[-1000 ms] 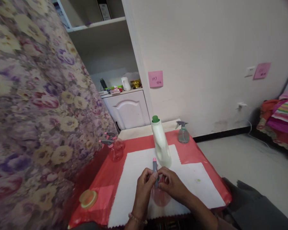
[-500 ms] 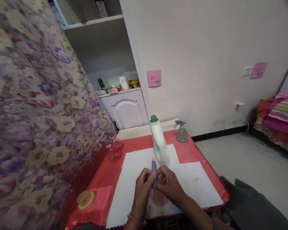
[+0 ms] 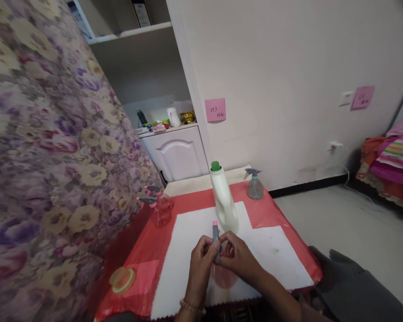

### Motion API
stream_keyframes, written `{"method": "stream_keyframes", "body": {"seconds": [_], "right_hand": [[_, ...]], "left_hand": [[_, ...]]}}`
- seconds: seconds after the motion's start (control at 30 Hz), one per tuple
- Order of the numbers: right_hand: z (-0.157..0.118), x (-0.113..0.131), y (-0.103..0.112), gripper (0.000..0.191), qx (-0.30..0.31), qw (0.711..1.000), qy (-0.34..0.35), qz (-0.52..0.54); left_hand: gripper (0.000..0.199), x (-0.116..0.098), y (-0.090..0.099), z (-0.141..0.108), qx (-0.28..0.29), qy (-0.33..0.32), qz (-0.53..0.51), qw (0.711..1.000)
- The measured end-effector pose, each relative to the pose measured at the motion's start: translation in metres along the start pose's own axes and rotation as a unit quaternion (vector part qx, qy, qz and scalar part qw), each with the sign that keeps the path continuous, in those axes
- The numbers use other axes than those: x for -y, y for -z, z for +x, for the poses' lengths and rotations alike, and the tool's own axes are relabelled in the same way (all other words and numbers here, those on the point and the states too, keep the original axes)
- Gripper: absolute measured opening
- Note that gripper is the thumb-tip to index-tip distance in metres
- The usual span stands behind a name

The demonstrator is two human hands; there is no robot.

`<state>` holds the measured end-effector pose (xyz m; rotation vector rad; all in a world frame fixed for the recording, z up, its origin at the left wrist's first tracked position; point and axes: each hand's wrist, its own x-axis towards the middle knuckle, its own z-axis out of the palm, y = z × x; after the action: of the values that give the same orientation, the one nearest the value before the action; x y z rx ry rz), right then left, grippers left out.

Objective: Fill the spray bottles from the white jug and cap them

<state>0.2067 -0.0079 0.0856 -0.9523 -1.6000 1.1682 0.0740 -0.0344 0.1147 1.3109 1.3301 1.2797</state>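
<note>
A pink spray bottle [image 3: 225,278] with a grey, pink-tipped spray head [image 3: 215,230] stands on a white cloth [image 3: 184,250]. My left hand [image 3: 203,257] has its fingers closed round the grey spray head. From the right, my right hand [image 3: 238,254] pinches the same head, near its neck; the exact fingertip contact is partly hidden. Just behind my hands rises a tall pale bottle [image 3: 224,199] with an open neck and green inside it.
Two pink spray bottles [image 3: 161,214] stand at the left; a clear spray bottle [image 3: 255,188] is at the back right. A yellowish tape roll [image 3: 122,281] lies on the red table cover [image 3: 137,255]. A floral curtain [image 3: 53,179] hangs at the left.
The view has shifted very slightly. Both hands keep the same hold on the spray head.
</note>
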Motion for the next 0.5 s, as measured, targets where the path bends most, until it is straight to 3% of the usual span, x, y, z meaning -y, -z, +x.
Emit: {"method": "stream_keyframes", "body": {"seconds": [0.1, 0.2, 0.33, 0.5], "right_hand": [[0.0006, -0.001, 0.0034, 0.025, 0.044, 0.998, 0.032, 0.013], [0.0008, -0.0028, 0.0017, 0.017, 0.011, 1.0, 0.02, -0.006], [0.0011, -0.0053, -0.0033, 0.022, -0.026, 1.0, 0.005, -0.01], [0.0011, -0.0054, 0.0004, 0.025, 0.018, 0.999, 0.046, 0.007]], "left_hand": [[0.03, 0.0015, 0.0003, 0.0004, -0.001, -0.011, 0.005, 1.0], [0.03, 0.0025, -0.0004, 0.0009, 0.002, -0.009, 0.004, 1.0], [0.029, 0.0022, -0.0007, 0.0003, 0.009, -0.002, -0.008, 1.0], [0.028, 0.0036, 0.0006, 0.0004, 0.014, -0.011, 0.002, 1.0]]}}
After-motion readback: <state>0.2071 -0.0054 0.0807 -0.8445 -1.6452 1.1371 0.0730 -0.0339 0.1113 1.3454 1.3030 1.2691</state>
